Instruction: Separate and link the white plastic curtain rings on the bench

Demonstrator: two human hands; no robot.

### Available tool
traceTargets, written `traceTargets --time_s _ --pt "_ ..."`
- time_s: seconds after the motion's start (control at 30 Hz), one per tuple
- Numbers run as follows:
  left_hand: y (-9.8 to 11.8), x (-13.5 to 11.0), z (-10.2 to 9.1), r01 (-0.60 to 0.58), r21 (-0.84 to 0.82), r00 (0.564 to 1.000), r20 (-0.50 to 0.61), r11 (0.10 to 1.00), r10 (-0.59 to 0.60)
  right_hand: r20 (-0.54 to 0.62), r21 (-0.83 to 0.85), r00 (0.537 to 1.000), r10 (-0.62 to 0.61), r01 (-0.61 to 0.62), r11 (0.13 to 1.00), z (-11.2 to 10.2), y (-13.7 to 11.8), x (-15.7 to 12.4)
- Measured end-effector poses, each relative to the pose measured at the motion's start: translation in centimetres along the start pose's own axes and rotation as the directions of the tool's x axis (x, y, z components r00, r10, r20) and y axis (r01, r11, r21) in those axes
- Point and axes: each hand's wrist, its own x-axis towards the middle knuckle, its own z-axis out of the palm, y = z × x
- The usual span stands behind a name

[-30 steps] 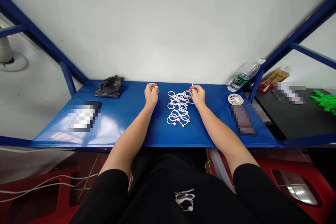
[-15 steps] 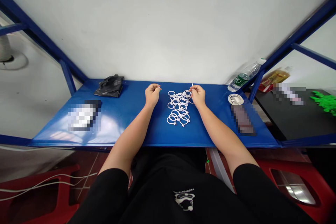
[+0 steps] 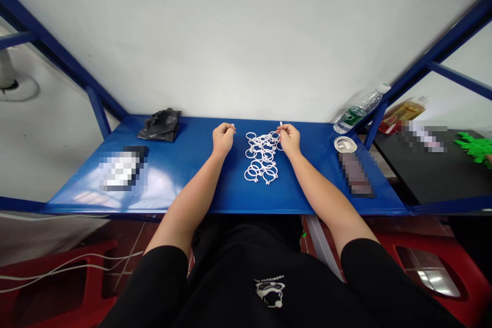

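Note:
A linked cluster of several white plastic rings [image 3: 262,160] lies on the blue table [image 3: 200,179] between my hands. My left hand [image 3: 223,139] rests to the left of the cluster, fingers curled, pinching a small white piece at its tip. At the cluster's upper right edge, my right hand [image 3: 289,139] has its fingers closed on a thin white piece that sticks up above the fingers.
A crumpled black bag [image 3: 160,125] lies at the back left. A clear water bottle [image 3: 359,109] leans at the back right, with a roll of tape [image 3: 345,144] below it. Blue frame posts rise at both sides. Green parts [image 3: 475,146] lie on a neighbouring black table.
My left hand has shifted slightly right towards the rings. The right hand and the ring cluster have stayed in place.

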Motion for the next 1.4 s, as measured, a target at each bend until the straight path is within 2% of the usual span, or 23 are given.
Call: traceTargets --time_s 0.23,0.47,0.63,0.87,1.07,1.4 --pt "-0.11 0.03 0.00 -0.023 0.038 1.000 0.021 0.999 0.022 0.019 -0.046 0.998 -0.056 0.057 0.997 0.05 0.18 -0.12" --pt "0.02 -0.15 0.04 -0.142 0.127 0.986 0.107 0.982 0.129 0.036 -0.085 0.997 -0.072 0.075 0.994 0.02 0.37 -0.09" --pt "0.52 -0.31 0.05 -0.140 0.171 0.987 0.104 0.975 0.123 0.061 -0.123 0.996 -0.060 0.067 0.990 0.03 0.72 -0.03" --pt "0.38 -0.25 0.26 -0.049 0.091 0.993 0.108 0.995 0.039 0.065 -0.179 0.994 -0.085 0.095 0.979 -0.05 0.94 0.02" --pt "0.05 -0.16 0.35 -0.043 0.109 0.993 0.116 0.993 0.030 0.069 -0.177 0.994 -0.085 0.096 0.980 -0.02 0.78 -0.02" --pt "0.12 -0.19 0.23 -0.165 0.272 0.982 0.131 0.948 0.133 0.065 -0.154 0.996 -0.068 0.077 0.985 0.03 0.00 -0.38"
